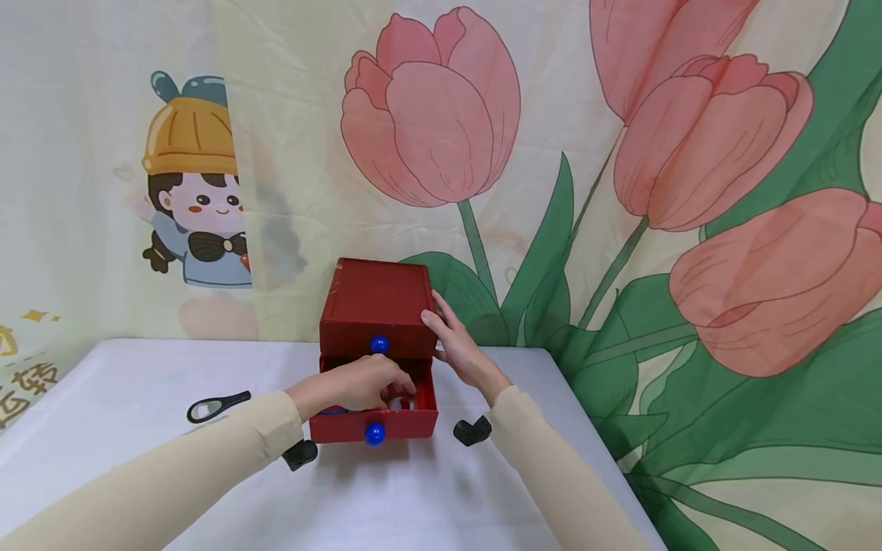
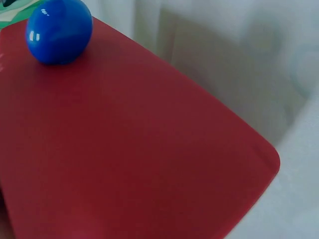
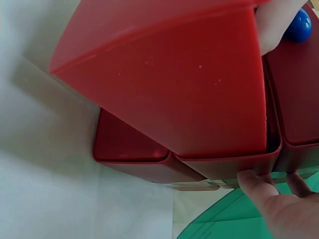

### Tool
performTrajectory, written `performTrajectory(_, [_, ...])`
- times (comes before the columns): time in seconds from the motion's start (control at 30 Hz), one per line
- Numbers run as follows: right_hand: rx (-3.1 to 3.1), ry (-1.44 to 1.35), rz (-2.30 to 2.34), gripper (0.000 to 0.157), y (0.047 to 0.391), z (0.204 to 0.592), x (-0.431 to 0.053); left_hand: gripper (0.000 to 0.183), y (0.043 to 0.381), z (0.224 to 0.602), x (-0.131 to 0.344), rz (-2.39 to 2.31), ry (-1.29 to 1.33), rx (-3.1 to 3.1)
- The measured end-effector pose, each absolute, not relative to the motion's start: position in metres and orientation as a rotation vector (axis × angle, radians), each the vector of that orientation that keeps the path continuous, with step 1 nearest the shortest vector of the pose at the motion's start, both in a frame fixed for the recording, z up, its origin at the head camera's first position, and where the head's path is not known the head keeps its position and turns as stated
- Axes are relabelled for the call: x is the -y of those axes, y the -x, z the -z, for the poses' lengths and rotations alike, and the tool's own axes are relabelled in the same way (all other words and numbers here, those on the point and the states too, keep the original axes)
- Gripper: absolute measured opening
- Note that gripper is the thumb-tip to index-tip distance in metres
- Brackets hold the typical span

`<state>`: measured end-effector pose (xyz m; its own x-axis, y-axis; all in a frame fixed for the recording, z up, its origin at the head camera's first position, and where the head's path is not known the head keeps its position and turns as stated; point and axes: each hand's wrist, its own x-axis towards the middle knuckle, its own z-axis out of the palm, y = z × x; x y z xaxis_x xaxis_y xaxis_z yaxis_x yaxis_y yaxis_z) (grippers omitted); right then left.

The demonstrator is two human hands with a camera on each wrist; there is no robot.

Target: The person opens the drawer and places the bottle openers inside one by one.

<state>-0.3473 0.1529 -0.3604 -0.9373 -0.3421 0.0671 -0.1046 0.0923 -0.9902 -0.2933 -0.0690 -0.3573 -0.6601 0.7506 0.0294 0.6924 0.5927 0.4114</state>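
Note:
A red drawer chest (image 1: 377,295) with blue knobs stands at the back of the table. Its lower visible drawer (image 1: 344,428) is pulled out, and the drawer front fills much of the left wrist view. My left hand (image 1: 361,383) reaches down into it, fingers curled at a pale ring-shaped roll (image 1: 403,402), which looks like tape. Part of the roll is hidden by the fingers. Something blue (image 1: 335,410) lies at the drawer's left. Fairly straight fingers of my right hand (image 1: 458,344) rest against the chest's right side; the right wrist view shows fingertips (image 3: 247,178) at the casing.
Left of the chest, a black-rimmed magnifying glass (image 1: 207,409) lies on the white table (image 1: 151,375). Another shut drawer with a blue knob (image 1: 380,345) sits above the pulled-out one. Behind hangs a cloth printed with tulips (image 1: 441,122).

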Motion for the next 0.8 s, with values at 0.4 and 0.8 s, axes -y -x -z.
performTrajectory(0.4, [-2.194, 0.443, 1.934, 0.075, 0.347, 0.36, -0.153, 0.046, 0.295, 0.356, 0.075, -0.58, -1.23, -2.661])
performTrajectory(0.8, [-2.168, 0.457, 1.952, 0.075, 0.349, 0.361, -0.152, 0.042, 0.279, 0.316, 0.111, -0.638, -1.27, -2.698])
